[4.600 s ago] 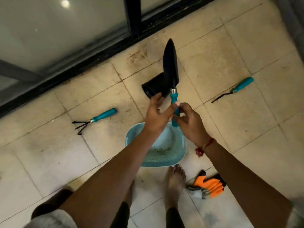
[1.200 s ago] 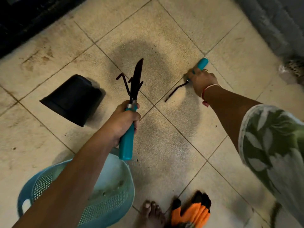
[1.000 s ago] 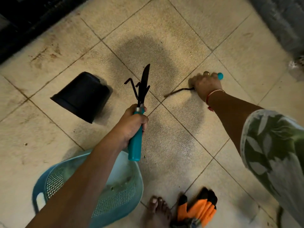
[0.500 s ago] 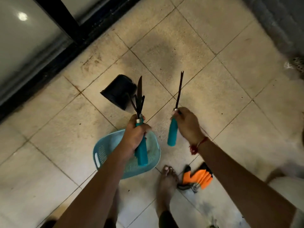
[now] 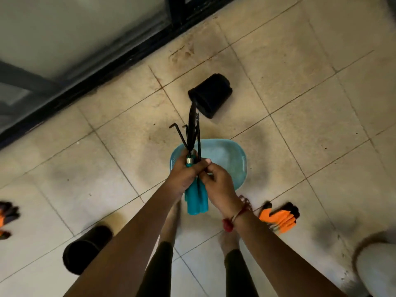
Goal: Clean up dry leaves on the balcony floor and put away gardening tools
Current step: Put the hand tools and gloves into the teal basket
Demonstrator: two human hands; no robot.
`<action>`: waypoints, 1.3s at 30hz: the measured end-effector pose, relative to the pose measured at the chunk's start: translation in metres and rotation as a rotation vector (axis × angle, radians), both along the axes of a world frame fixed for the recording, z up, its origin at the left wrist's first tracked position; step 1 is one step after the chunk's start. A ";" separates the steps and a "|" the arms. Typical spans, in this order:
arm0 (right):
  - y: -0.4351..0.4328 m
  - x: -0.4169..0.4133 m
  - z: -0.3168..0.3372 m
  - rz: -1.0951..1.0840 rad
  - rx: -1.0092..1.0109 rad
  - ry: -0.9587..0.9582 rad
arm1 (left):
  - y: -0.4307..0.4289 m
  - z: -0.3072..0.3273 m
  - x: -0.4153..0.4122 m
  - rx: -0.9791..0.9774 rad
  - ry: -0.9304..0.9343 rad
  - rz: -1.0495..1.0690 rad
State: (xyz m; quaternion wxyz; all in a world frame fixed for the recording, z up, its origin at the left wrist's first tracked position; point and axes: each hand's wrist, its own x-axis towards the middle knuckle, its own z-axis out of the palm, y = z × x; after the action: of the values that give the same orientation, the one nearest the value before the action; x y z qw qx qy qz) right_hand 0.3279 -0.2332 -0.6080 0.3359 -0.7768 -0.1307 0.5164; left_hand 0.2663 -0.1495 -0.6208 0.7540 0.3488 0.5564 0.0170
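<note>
both hands, left hand (image 5: 186, 174) and right hand (image 5: 217, 185), are clamped around the garden tools (image 5: 194, 151) bunched above the teal basket (image 5: 230, 159). that loose bundle could slip, prongs dropping near bare feet.

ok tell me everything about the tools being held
The garden tools are bunched together: teal handles that look plastic, a silver collar, black metal heads. One head is a pointed trowel blade, one a rake with bent tines, one a thin rod. Heads point away, above the pale blue basket. The left hand grips the handles near the collar; the right hand curls round them too.
</note>
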 end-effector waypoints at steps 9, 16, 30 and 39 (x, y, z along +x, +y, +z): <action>-0.012 -0.030 -0.003 0.030 0.017 0.425 | -0.009 -0.007 -0.030 -0.101 -0.054 0.280; 0.000 -0.024 -0.022 0.136 -0.021 0.427 | -0.011 -0.003 -0.041 -0.019 -0.123 0.080; 0.034 -0.021 -0.075 0.878 0.117 -0.382 | -0.003 -0.002 -0.096 -0.183 -0.201 0.829; 0.019 -0.016 -0.112 1.039 -0.005 -0.346 | -0.011 -0.029 -0.109 -0.180 0.010 0.763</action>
State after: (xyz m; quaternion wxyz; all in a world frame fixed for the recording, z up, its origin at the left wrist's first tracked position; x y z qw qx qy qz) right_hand 0.3116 -0.2145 -0.7201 0.0086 -0.6844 -0.5491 0.4796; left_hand 0.1571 -0.1604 -0.6497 0.7184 0.0496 0.6490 0.2454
